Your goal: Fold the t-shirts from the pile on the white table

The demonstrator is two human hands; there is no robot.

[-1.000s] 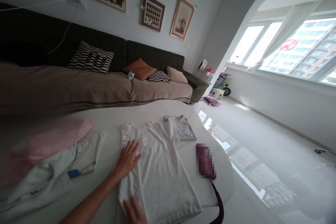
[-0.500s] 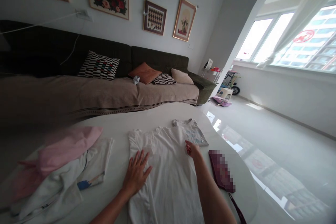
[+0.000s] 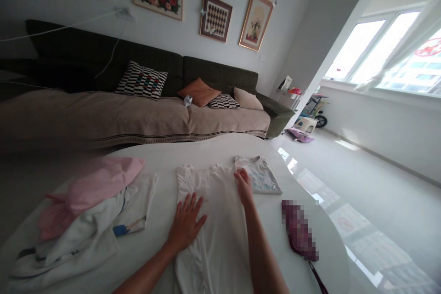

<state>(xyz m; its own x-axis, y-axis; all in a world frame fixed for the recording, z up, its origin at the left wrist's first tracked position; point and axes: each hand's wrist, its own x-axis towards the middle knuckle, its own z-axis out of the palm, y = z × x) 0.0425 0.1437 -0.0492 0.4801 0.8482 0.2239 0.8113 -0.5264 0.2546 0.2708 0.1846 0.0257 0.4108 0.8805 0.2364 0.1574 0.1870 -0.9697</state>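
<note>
A white T-shirt [image 3: 220, 234] lies lengthwise on the pale table, its left side folded in and its top edge slightly rumpled. My left hand [image 3: 188, 220] rests flat on the shirt's left part with fingers spread. At the shirt's upper right edge, my right hand [image 3: 244, 183] is closed, its fingers curled on the fabric there. Just beyond it is a folded light grey T-shirt [image 3: 263, 177] with a pale blue print. The lower end of the white T-shirt runs out of view.
To the left lies a heap with a pink garment [image 3: 103, 183] and white clothes [image 3: 86, 234], one with a blue patch. A dark red pouch [image 3: 299, 232] with a strap is at the right. The table [image 3: 206, 149] has a curved edge; behind it stands a sofa [image 3: 155, 117].
My right hand has moved left and slightly away from me, and the shirt's right side has come inward with it. My left hand stays flat on the shirt. The view has shifted left.
</note>
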